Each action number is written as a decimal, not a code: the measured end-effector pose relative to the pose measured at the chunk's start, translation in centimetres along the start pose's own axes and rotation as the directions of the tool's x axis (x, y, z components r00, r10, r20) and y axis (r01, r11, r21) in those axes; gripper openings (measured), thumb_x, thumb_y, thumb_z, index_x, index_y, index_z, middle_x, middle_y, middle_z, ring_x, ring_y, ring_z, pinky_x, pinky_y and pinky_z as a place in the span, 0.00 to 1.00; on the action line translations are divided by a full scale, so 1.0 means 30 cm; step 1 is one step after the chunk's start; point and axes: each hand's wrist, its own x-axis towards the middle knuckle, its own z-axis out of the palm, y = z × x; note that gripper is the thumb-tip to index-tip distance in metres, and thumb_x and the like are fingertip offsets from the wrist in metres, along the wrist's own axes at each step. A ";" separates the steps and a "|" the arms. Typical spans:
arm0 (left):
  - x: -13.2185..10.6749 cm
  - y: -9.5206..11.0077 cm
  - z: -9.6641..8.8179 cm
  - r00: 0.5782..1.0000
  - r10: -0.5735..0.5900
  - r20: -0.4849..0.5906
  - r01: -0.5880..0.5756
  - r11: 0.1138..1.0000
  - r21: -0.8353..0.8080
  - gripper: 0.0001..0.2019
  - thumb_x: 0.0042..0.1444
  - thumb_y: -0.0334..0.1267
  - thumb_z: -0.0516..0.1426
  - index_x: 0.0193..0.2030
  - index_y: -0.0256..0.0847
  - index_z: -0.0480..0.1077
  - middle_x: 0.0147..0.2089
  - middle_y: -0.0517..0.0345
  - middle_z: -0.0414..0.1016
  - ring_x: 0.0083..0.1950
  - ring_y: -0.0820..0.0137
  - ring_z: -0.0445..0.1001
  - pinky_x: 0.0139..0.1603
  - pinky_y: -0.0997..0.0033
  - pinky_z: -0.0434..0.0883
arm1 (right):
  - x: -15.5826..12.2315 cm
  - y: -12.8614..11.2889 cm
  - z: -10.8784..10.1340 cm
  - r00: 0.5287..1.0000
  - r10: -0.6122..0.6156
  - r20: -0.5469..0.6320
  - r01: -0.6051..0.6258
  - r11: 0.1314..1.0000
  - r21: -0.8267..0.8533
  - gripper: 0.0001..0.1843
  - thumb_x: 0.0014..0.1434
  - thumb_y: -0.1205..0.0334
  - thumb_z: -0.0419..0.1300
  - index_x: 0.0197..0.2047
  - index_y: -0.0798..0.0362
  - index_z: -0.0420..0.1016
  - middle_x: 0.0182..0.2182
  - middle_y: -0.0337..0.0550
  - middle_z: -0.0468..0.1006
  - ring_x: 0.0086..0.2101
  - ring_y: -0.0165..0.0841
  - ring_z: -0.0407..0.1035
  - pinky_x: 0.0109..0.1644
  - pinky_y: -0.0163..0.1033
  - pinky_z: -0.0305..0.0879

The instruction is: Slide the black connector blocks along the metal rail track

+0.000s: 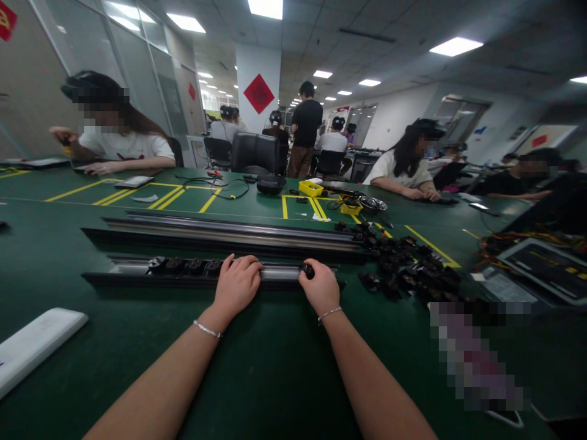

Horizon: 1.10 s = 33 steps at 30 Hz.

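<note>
A dark channel-shaped rail (279,273) with a silvery inside lies across the green table in front of me. Several small black parts (195,266) sit in a row in its left half. Closed over the rail, just right of that row, is my left hand (238,281); whatever lies beneath its fingers is hidden. At the rail's right end, my right hand (321,286) pinches a small black part (309,271) between thumb and fingers. I cannot tell whether that part touches the rail. Behind it lie more long dark rails (229,234).
A heap of loose black parts (408,263) spreads to the right. A white case (39,345) lies at left, a phone-like blurred item (477,360) at right. Yellow trays (310,187) and cables (215,183) are farther back. Open equipment (545,269) stands right; co-workers sit across the table.
</note>
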 end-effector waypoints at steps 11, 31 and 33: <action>-0.001 0.001 -0.001 1.000 0.000 -0.011 0.000 1.000 -0.004 0.14 0.58 0.36 0.47 0.42 0.47 0.72 0.47 0.58 0.75 0.50 0.66 0.71 0.62 0.53 0.52 | -0.005 -0.003 -0.001 1.000 0.000 -0.010 0.000 1.000 -0.006 0.15 0.52 0.62 0.54 0.43 0.51 0.74 0.42 0.44 0.77 0.46 0.38 0.67 0.54 0.43 0.58; 0.000 0.002 -0.005 1.000 0.007 -0.015 -0.007 1.000 -0.012 0.14 0.58 0.36 0.46 0.42 0.48 0.73 0.47 0.57 0.75 0.49 0.66 0.71 0.62 0.52 0.53 | -0.006 0.003 -0.015 1.000 0.023 0.009 -0.023 1.000 -0.019 0.15 0.52 0.63 0.53 0.43 0.50 0.73 0.43 0.44 0.76 0.47 0.39 0.67 0.59 0.50 0.49; 0.000 0.002 -0.005 1.000 0.006 -0.020 -0.006 1.000 -0.019 0.15 0.58 0.36 0.46 0.42 0.48 0.73 0.47 0.57 0.75 0.49 0.65 0.71 0.62 0.52 0.53 | -0.006 0.004 -0.015 1.000 0.029 0.005 -0.029 0.999 -0.026 0.15 0.52 0.63 0.53 0.43 0.50 0.73 0.43 0.45 0.76 0.48 0.39 0.66 0.60 0.50 0.49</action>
